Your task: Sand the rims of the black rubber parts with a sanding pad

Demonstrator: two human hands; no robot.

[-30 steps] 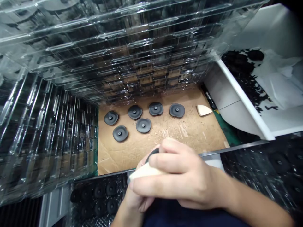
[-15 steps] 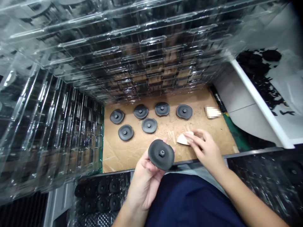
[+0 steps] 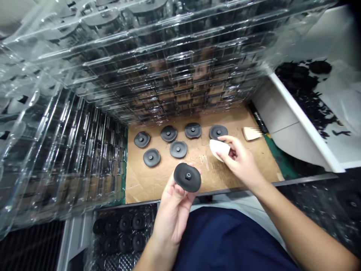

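Note:
A black rounded disc with a nut-like hub at its centre rests in my left hand, gripped by its edge and tilted toward me. My right hand pinches a white curved piece, perhaps a cloth or pad, above the cardboard. Behind that white piece lies another black disc, partly covered by it. Several similar discs lie hub up on the cardboard, among them one in the middle and one at the left.
Stacked clear plastic trays rise behind and at the left. A white bin with small black parts stands at the right. A cream-coloured piece lies at the cardboard's right. Below left, a tray holds more black discs.
My right hand has lifted the white piece off the cardboard and moved it up. My left hand, with the disc, has shifted slightly left and tilted it more.

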